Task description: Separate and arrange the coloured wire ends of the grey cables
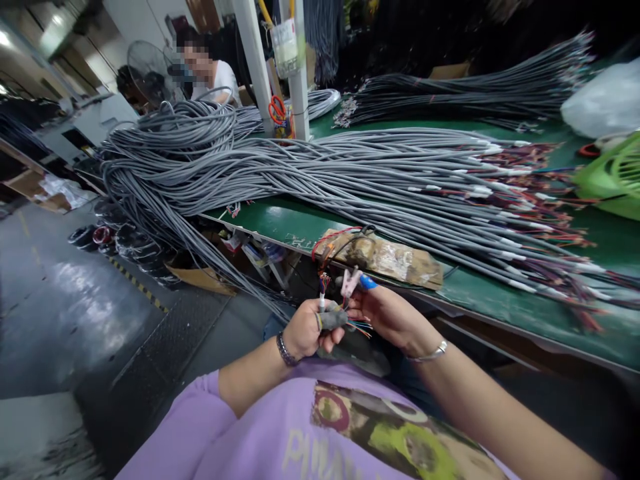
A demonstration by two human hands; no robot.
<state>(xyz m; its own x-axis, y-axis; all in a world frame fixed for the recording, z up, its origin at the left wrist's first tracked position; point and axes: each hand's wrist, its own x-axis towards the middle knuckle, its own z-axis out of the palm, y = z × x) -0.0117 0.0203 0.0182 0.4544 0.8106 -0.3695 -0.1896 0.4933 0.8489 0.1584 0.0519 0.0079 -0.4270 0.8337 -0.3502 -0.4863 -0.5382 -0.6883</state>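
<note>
My left hand (307,329) is closed around the end of a grey cable (334,319), whose thin coloured wires (361,327) fan out toward my other hand. My right hand (387,312) pinches those wires, and its fingers wear a pink finger cot (349,283) and a blue one (367,282). Both hands hover in front of my lap, just below the near edge of the green workbench (285,223). A taped cardboard pad (387,259) with red and black leads sits on the bench edge right above my hands.
A thick sheaf of grey cables (310,167) with stripped coloured ends (545,220) covers the bench. A darker bundle (465,90) lies behind. Posts (299,73) with orange scissors (277,108) stand mid-bench. A green basket (613,177) is at right. Another person (213,67) sits by a fan (150,70).
</note>
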